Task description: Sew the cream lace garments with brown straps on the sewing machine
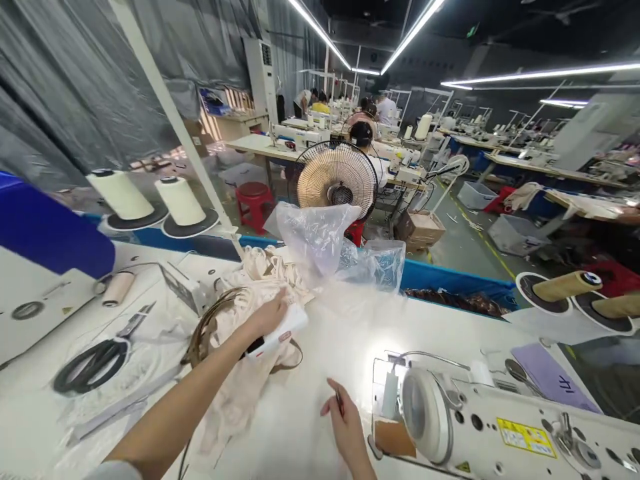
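My left hand (271, 315) reaches onto a heap of cream fabric and straps (240, 380), its fingers curled and partly hidden. Right beside it is a white, rounded, box-like object (293, 325) with a dark end; I cannot tell whether the hand holds this or the cloth. Lower down, over the bare white tabletop (295, 427), my right hand (347, 423) has its fingers bent around a small dark slim tool (339, 400), mostly hidden. Brown cord-like strips (210, 320) lie along the heap's left side.
Black-handled scissors (100, 357) lie on clear plastic at left. A sewing machine (480, 420) fills the lower right. Plastic bags (320, 233) hang at the table's back edge, before a fan (337, 180). Thread cones (180, 203) stand at left. People sit at machines beyond.
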### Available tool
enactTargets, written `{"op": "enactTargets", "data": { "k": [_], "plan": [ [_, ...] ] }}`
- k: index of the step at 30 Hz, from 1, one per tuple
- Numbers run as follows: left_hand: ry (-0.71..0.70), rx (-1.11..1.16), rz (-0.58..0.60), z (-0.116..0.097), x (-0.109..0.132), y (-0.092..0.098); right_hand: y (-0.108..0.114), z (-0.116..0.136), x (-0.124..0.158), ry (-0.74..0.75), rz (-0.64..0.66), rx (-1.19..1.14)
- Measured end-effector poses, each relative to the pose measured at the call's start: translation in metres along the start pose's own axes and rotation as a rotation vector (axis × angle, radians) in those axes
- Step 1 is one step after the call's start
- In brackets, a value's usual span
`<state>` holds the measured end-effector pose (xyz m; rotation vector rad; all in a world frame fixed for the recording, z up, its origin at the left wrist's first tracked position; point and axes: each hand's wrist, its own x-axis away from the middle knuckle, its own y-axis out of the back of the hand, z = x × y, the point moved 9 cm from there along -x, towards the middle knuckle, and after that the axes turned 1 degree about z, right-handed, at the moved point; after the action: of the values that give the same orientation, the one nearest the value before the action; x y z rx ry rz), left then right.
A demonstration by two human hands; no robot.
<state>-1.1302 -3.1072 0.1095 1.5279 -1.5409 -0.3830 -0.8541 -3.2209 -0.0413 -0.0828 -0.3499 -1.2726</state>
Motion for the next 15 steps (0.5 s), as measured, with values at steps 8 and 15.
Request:
{"op": "enactTargets", "data": {
  "k": [8, 15],
  "plan": [
    [0.029, -0.044, 0.057, 0.057, 0.043, 0.000, -0.034, 0.137, -0.052, 0.359, 0.090, 0.319],
    [0.002, -0.063, 0.108, 0.056, 0.046, -0.010, 0.017, 0.229, -0.145, 0.236, -0.238, 0.715]
  ]
}}
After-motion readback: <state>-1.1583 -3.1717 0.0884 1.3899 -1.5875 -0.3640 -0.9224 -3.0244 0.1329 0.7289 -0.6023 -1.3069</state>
